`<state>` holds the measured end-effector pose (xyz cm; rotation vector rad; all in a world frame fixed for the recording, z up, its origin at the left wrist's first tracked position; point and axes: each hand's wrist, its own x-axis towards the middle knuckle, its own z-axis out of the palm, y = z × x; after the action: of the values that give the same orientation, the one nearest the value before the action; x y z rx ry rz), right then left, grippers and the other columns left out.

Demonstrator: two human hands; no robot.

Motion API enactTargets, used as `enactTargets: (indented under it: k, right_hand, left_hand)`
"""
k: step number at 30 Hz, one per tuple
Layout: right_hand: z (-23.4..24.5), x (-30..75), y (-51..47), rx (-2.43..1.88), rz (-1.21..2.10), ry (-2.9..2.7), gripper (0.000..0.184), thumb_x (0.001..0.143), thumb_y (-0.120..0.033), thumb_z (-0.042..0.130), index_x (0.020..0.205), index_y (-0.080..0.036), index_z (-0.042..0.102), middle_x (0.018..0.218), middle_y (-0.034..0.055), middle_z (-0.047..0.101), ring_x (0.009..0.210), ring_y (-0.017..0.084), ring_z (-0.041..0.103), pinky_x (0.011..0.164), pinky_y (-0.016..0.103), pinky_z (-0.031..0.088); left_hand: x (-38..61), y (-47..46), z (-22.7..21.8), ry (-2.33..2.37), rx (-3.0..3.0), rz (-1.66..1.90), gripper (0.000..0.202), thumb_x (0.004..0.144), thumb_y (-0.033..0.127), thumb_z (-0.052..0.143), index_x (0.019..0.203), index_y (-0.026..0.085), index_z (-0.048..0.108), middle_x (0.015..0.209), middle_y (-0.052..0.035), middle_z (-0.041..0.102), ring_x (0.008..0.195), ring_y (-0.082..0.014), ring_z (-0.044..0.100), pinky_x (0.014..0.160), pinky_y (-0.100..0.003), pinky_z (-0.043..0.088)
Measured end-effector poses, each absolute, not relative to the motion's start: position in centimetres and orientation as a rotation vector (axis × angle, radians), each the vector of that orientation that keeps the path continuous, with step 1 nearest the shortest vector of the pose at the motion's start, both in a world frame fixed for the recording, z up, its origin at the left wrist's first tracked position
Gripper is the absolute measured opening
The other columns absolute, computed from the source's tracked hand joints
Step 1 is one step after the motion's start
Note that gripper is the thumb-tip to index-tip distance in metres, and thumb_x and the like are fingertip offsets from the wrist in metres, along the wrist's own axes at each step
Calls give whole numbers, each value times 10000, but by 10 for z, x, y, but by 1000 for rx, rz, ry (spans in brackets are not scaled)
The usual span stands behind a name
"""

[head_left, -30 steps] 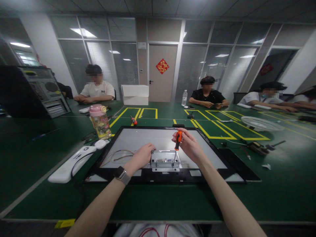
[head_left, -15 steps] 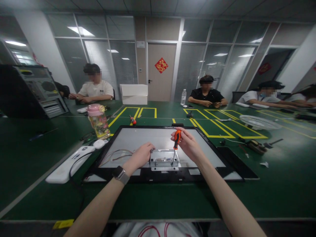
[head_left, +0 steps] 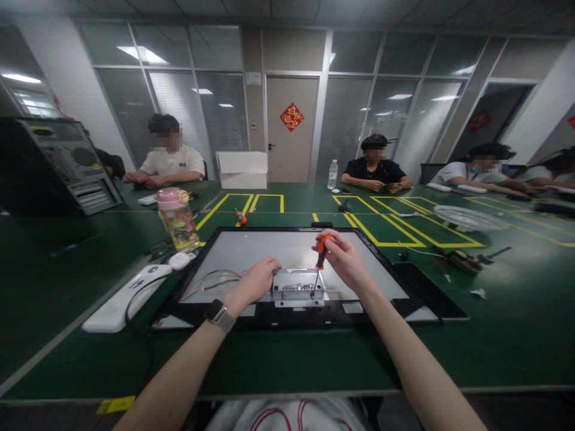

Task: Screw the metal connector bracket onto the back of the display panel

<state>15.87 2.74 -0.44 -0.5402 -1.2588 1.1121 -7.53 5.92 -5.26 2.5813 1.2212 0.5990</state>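
Note:
In my right hand [head_left: 344, 260] is an orange and black screwdriver [head_left: 322, 251], its shaft pointing down to the right part of a metal bracket [head_left: 294, 281]. The bracket, with connectors along its front face, lies on the back of a flat display panel [head_left: 251, 251] with a black frame. My left hand [head_left: 256, 280], a watch on its wrist, rests against the bracket's left edge with its fingers closed on that side; the fingertips are partly hidden. Thin cables [head_left: 211, 280] run over the panel to the left of the bracket.
A white power strip [head_left: 130, 299] and a pink-lidded bottle [head_left: 177, 218] stand left of the panel. To its right are a black flat piece [head_left: 431, 293] and a dark tool [head_left: 465, 261]. An open computer case [head_left: 58, 167] stands far left. Several people sit across the table.
The screwdriver handle leans slightly more, and my right hand has shifted a little around it. The bracket and my left hand stay in place; the whole view has moved slightly.

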Motion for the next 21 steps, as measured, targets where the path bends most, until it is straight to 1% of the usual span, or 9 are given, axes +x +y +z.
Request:
enactTargets:
  k: [2,4,7,10,13,18,21]
  right_hand:
    - [-3,161,27,-535,1140,-1265,188,741,-359,753,900,-286,683,845,-25,660,778,140,633,850,332,509]
    - [-1,165,26,-550,1126,-1326,199,750,-349,745,925,-279,683,820,-17,673,794,149,639,827,325,514]
    - [6,172,21,-640,1079,-1493,268,740,-284,751,994,-260,671,889,14,701,810,173,665,800,343,529]
    - [11,176,18,-727,981,-1546,269,732,-275,751,984,-242,664,922,34,708,804,195,686,774,367,554]
    - [13,178,18,-762,899,-1542,271,726,-285,754,972,-234,652,916,39,708,782,202,696,746,371,575]
    - [13,181,18,-732,928,-1591,271,793,-341,687,1031,-230,619,996,68,698,827,214,707,797,407,574]
    - [9,180,21,-772,888,-1607,304,799,-361,675,1065,-230,610,960,64,699,815,212,701,779,405,578]
  left_hand:
    - [-75,59,-52,1220,2580,601,383,814,3,355,1059,155,608,1104,-90,600,1014,-184,575,953,-314,432]
    - [-75,58,-52,1217,2578,605,383,817,5,357,1058,161,610,1107,-87,599,1010,-182,576,953,-313,432]
    - [-76,59,-54,1209,2575,613,377,820,4,359,1054,158,611,1103,-87,599,1010,-179,574,949,-307,432]
    - [-76,61,-56,1208,2569,617,368,822,5,360,1045,155,612,1086,-85,604,1004,-179,577,938,-305,438]
    - [-76,62,-57,1211,2563,624,368,820,7,362,1045,158,611,1087,-80,605,1007,-179,578,942,-306,436]
    - [-77,61,-56,1212,2562,638,371,822,13,355,1046,161,610,1096,-83,599,1011,-180,575,937,-307,436]
    - [-77,61,-56,1207,2564,636,371,822,14,356,1047,162,611,1095,-82,600,1007,-179,576,934,-303,438]
